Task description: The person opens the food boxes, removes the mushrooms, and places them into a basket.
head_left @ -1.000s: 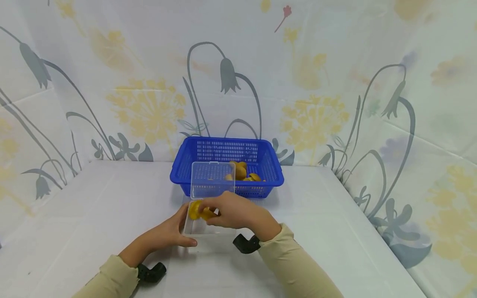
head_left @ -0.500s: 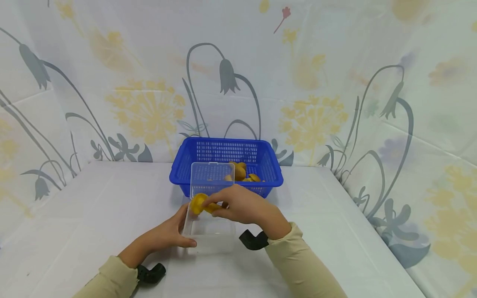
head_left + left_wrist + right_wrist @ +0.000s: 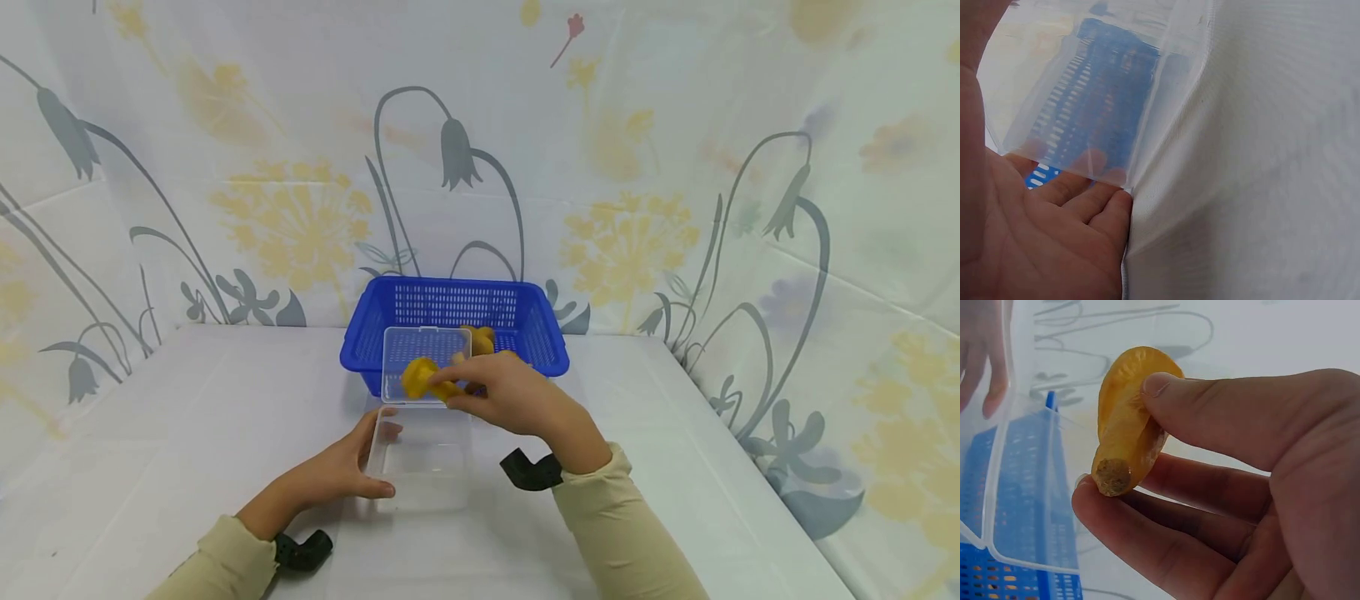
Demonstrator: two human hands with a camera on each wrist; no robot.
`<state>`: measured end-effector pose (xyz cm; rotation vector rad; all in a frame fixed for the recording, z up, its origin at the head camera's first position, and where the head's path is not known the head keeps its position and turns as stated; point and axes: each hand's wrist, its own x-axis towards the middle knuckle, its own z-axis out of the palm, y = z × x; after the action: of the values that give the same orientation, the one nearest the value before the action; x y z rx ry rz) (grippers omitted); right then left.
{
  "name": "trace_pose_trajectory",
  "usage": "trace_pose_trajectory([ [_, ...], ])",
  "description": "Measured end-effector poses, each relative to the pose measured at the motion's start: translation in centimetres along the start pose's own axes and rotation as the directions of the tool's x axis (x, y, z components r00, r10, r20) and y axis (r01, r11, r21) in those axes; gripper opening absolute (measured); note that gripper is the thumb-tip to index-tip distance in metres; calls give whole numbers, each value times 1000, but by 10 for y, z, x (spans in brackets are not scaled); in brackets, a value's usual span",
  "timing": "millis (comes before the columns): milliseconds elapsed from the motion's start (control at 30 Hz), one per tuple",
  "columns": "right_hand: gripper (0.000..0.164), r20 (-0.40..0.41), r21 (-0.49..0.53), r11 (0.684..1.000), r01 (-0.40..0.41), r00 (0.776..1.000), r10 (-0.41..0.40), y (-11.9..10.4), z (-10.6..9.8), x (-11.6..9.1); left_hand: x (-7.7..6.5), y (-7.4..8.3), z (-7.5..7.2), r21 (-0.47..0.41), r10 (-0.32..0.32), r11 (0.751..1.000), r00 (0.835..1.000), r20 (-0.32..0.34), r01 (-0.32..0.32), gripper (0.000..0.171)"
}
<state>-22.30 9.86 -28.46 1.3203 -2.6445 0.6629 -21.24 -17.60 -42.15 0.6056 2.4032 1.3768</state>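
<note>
In the head view my right hand pinches a yellow mushroom in front of the raised lid of a clear plastic box. The right wrist view shows the mushroom's cap and cut stem end between thumb and fingers. My left hand grips the box's left side, thumb at the front and fingers at the back left. Up close in the left wrist view, those fingers lie along the clear plastic wall. Nothing shows inside the box.
Behind the box stands a blue perforated basket, with several mushrooms in its right half; the lid and right hand cover some of them. White cloth covers the table, and a flowered sheet hangs at the back and sides.
My right hand has lifted the mushroom from within the box up and slightly to the right, to in front of the lid. The left hand stays where it was on the box.
</note>
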Motion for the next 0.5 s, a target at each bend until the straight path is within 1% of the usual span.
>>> trace_pose_trajectory([
  [167,27,-46,21,1000,-12,999,13,4,-8,-4,0,0,1,-6,3,1000,1000,-18,-3,110],
  [400,33,-134,54,998,-31,990,39,13,-16,-7,-2,3,1,26,40,999,999,-34,-39,106],
  [500,33,-163,59,997,-48,985,57,17,-20,-8,-2,2,1,24,50,998,998,-34,-50,106],
])
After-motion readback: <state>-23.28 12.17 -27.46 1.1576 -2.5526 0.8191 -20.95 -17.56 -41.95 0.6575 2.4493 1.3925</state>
